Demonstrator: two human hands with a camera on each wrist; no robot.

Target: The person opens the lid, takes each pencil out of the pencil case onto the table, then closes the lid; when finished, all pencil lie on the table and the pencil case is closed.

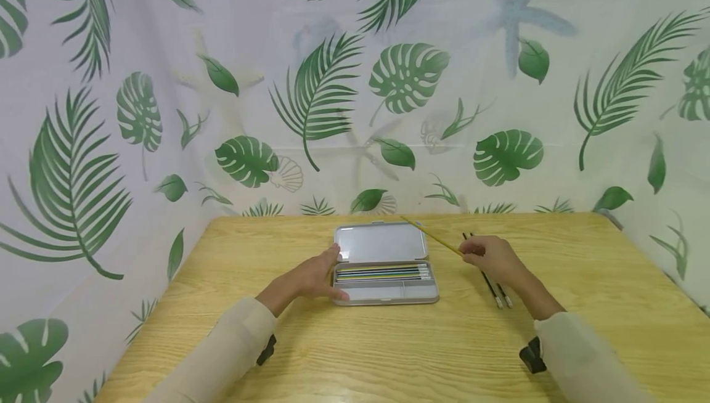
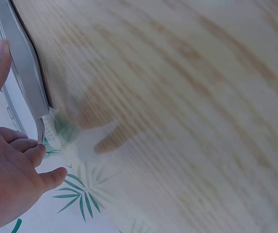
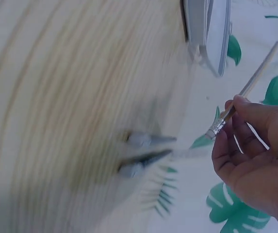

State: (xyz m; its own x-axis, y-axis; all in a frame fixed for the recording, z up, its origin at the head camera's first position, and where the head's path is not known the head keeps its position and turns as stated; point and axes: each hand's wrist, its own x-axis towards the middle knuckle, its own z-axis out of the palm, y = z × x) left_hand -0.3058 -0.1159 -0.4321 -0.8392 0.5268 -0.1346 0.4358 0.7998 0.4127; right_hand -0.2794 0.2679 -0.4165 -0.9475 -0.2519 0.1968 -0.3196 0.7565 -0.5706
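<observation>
An open metal pencil case [image 1: 386,302] lies on the table, its lid tipped back against the far side. Several pencils [image 1: 383,272] fill its rear compartment. My left hand [image 1: 310,276] rests at the case's left end, thumb over the front rim, fingers near the lid's edge. In the left wrist view the thumb [image 2: 1,63] lies against the grey case wall. My right hand [image 1: 492,258] pinches a yellow pencil [image 1: 429,236] near its eraser end, the other end slanting up left over the lid. Beneath that hand lie two black pencils [image 1: 495,295], erasers toward me.
The wooden table [image 1: 383,354] ends at the back against a leaf-printed cloth [image 1: 333,113]. This cloth also hangs along both sides. The case's front has an empty-looking long compartment [image 1: 368,293] and a small one [image 1: 418,290].
</observation>
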